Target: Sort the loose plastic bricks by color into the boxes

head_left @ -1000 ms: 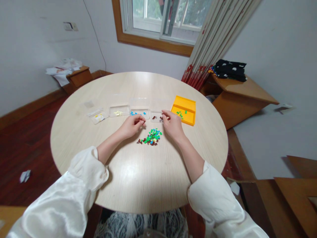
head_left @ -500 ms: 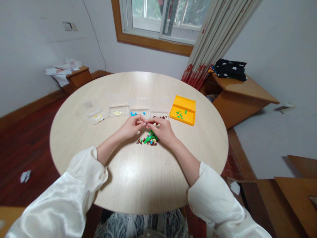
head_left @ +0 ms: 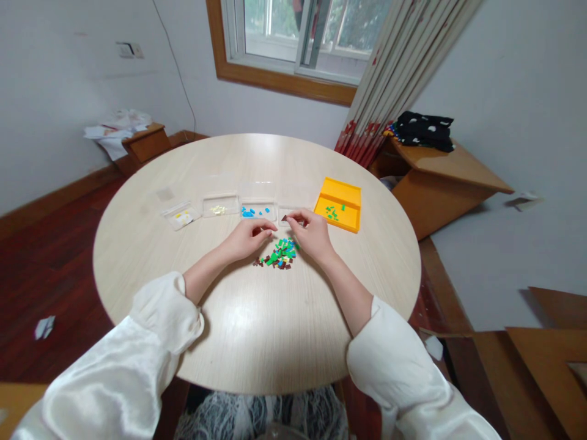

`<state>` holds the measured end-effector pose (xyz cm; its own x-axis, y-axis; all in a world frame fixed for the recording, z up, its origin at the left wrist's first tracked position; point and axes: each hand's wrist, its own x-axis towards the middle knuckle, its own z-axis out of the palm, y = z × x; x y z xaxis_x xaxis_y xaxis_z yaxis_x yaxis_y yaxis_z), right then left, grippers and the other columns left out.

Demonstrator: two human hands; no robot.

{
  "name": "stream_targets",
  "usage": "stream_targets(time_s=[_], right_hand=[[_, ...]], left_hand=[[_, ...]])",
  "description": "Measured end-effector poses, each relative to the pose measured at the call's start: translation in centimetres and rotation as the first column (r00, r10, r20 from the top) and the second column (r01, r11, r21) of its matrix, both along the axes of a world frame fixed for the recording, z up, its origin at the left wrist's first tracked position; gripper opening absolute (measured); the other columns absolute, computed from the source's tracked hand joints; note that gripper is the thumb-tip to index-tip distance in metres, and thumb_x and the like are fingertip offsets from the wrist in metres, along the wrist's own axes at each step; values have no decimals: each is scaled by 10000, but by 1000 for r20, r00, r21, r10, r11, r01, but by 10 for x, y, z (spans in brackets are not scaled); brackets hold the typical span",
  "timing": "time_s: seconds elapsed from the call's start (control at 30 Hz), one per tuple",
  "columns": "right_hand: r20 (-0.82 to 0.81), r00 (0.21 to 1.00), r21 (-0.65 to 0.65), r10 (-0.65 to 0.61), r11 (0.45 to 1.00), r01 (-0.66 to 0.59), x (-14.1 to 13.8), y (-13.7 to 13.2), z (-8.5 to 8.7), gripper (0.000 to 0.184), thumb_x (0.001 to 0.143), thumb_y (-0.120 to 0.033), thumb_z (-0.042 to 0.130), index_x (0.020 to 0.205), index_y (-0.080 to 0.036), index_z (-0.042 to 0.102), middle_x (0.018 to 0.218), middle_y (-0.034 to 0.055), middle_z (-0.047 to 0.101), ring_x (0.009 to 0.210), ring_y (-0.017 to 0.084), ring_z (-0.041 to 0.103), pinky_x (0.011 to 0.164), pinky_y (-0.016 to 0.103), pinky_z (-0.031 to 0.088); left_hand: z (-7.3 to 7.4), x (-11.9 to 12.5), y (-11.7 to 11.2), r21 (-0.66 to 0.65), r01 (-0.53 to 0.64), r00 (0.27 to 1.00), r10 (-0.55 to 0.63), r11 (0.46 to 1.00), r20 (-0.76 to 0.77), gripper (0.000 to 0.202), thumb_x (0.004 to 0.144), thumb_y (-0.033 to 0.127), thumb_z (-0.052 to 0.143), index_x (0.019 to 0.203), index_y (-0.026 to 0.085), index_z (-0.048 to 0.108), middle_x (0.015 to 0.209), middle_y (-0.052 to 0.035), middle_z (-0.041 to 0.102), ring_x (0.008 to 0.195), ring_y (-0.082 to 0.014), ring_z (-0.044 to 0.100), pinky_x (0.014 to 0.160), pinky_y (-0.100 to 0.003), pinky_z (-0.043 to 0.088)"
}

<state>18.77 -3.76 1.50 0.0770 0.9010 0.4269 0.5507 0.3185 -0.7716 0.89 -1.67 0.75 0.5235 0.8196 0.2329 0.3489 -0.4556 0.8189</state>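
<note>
A small pile of coloured pieces [head_left: 279, 254], green, blue, brown and yellow, lies on the round wooden table [head_left: 257, 330]. My left hand [head_left: 247, 237] rests just left of the pile, fingers curled in a pinch. My right hand [head_left: 310, 232] hovers right of the pile and pinches a small brown piece [head_left: 284, 217] over the clear box [head_left: 288, 211] that holds brown pieces. Beside it stand a clear box with blue pieces [head_left: 257, 211], one with pale yellow pieces [head_left: 221, 206] and one with yellow pieces [head_left: 181, 214]. An orange tray [head_left: 340, 203] holds green pieces.
A low wooden cabinet [head_left: 440, 177] with dark folded cloth [head_left: 424, 129] stands to the right, beside a curtain [head_left: 394, 79]. A small wooden stand with papers [head_left: 132, 137] is at the back left. The window [head_left: 302, 36] is behind the table.
My right hand went from the brown box to meet my left hand over the pile, then drew back toward the brown box with a brown piece pinched. The left hand stayed put.
</note>
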Motion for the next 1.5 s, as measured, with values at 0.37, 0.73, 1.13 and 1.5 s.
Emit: stream_targets(time_s=[0.37, 0.73, 1.13, 1.5], right_hand=[[10, 959, 41, -285, 958, 284, 25, 20, -15, 233, 794, -236, 554, 934, -145, 717, 907, 106, 734, 795, 205, 655, 804, 353, 483], [52, 969, 46, -242, 970, 240, 24, 18, -15, 246, 804, -246, 541, 949, -143, 711, 848, 105, 730, 787, 208, 654, 799, 358, 484], [128, 991, 80, -37, 996, 27, 8, 6, -7, 186, 784, -154, 527, 812, -198, 705, 859, 54, 714, 834, 195, 612, 803, 341, 462], [233, 932, 58, 277, 953, -297, -7, -7, -6, 154, 776, -226, 668, 928, -222, 692, 874, 29, 699, 848, 173, 592, 824, 331, 426]], left_hand=[[-8, -4, 0, 230, 251, 939, -180, 940, -292, 289, 880, 198, 459, 1040, 182, 698, 955, -92, 586, 901, -184, 537, 842, -347, 441], [-5, -6, 2, 268, 173, 949, -88, 948, -303, 205, 836, 140, 496, 890, 155, 693, 911, -84, 585, 881, -187, 547, 843, -351, 448], [-2, -3, 2, 243, 79, 962, -10, 967, -273, 145, 808, 185, 526, 754, 153, 657, 815, -67, 607, 832, -194, 560, 835, -352, 450], [1, 1, 3, -17, -100, 995, 100, 995, -29, 187, 781, 277, 580, 744, 130, 689, 655, -21, 613, 581, -124, 478, 583, -266, 371]])
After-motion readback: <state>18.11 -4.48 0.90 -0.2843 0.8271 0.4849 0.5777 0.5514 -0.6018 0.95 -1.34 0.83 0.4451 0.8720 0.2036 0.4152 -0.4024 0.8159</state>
